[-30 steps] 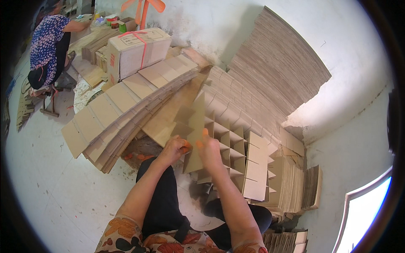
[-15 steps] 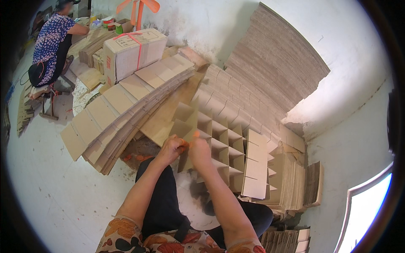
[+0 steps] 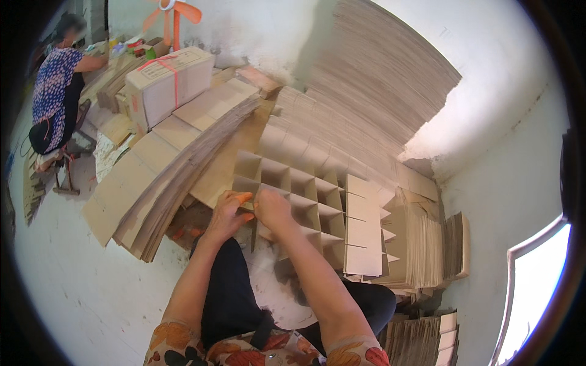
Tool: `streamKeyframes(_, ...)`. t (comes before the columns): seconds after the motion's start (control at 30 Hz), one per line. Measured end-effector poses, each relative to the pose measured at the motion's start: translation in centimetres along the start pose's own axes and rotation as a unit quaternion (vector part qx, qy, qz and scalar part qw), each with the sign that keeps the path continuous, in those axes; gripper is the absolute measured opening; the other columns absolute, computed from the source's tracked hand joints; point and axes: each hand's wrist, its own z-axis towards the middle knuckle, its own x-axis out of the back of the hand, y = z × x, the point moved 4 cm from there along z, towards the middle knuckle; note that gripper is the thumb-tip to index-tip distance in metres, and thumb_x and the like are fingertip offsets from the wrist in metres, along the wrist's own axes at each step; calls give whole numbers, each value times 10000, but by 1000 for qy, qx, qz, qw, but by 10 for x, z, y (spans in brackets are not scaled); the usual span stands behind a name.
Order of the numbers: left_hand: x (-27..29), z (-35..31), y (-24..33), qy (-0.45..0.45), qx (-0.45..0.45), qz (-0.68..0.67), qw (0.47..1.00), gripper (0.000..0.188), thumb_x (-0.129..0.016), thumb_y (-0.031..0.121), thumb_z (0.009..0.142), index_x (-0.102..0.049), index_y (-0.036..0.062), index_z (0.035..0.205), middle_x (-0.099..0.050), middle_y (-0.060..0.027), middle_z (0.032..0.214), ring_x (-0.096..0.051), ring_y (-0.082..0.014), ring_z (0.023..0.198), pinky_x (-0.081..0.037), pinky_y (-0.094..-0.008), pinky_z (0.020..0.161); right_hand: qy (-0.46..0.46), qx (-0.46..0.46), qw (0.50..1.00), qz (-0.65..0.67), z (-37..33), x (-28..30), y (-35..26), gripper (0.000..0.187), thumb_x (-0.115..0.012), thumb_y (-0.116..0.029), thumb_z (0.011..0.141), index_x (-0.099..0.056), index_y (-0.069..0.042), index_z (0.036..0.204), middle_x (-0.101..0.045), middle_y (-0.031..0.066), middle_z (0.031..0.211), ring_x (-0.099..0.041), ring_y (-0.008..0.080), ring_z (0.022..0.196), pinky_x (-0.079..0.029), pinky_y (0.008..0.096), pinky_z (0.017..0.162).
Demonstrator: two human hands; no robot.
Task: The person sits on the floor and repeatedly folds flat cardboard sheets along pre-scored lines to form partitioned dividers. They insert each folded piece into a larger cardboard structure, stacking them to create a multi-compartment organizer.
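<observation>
A cardboard divider grid (image 3: 320,206) of slotted, interlocking strips lies tilted in front of me, its square cells facing up. At its near left corner, my left hand (image 3: 227,213) has thumb and forefinger parted, both with orange coverings on the tips. Right beside it, my right hand (image 3: 273,209) closes over the edge of the grid's left side; its fingertips are partly hidden. A flat slotted cardboard strip (image 3: 364,226) stands against the grid's right end.
Long stacks of cardboard strips (image 3: 174,141) lie to the left, with a strapped carton (image 3: 174,85) on top. Tall cardboard piles (image 3: 378,67) lean on the wall; more bundles (image 3: 421,244) stand at right. A person (image 3: 56,91) sits working at far left, near an orange fan (image 3: 174,18).
My left thumb and forefinger have parted from their pinch. The grid's left end, which stood skewed, now sits squarer. The whole view has shifted slightly.
</observation>
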Motion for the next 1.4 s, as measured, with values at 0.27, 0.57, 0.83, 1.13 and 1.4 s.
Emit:
streamKeyframes(0.27, -14, 7, 40, -194, -163, 227, 940, 971, -805, 41, 535, -360, 34, 1398, -408, -144, 1404, -286, -325, 1370, -265, -458, 1127, 178, -185, 962, -94, -47, 52, 93, 461, -589, -448, 885, -565, 8, 947, -633, 192, 852, -659, 354, 727, -515, 456, 589)
streamKeyframes(0.57, -39, 66, 44, -274, -125, 217, 928, 1033, -832, 87, 570, -273, 17, 1436, -290, -150, 1488, -216, -313, 1408, -231, -398, 1158, 88, -87, 978, 167, -85, 85, 103, 367, -705, -329, 818, -665, 13, 945, -659, 190, 888, -639, 326, 742, -511, 401, 661)
streamKeyframes(0.83, -76, 94, 46, -350, -115, 184, 911, 895, -809, 85, 622, -347, 22, 1386, -381, -168, 1412, -360, -325, 1304, -310, -376, 1104, 104, -349, 931, -15, -176, 131, 263, 694, -800, -354, 690, -544, 0, 1230, -648, 230, 1008, -619, 372, 924, -482, 454, 815)
streamKeyframes(1.13, -51, 55, 60, -310, -223, 224, 897, 344, -757, 134, 627, -569, 17, 890, -542, -114, 886, -520, -299, 933, -434, -407, 814, 67, -299, 936, 174, -179, 107, 280, 833, -841, -334, 620, -505, 0, 1305, -658, 201, 1026, -629, 326, 964, -483, 390, 839)
streamKeyframes(1.4, -82, 104, 48, -305, -131, 201, 921, 546, -765, 150, 641, -560, -26, 1115, -408, -191, 1394, -283, -338, 1352, -275, -424, 1110, 136, -226, 899, 351, -175, 124, 258, 539, -804, -150, 701, -600, 52, 1157, -680, 89, 881, -620, 150, 805, -506, 302, 727)
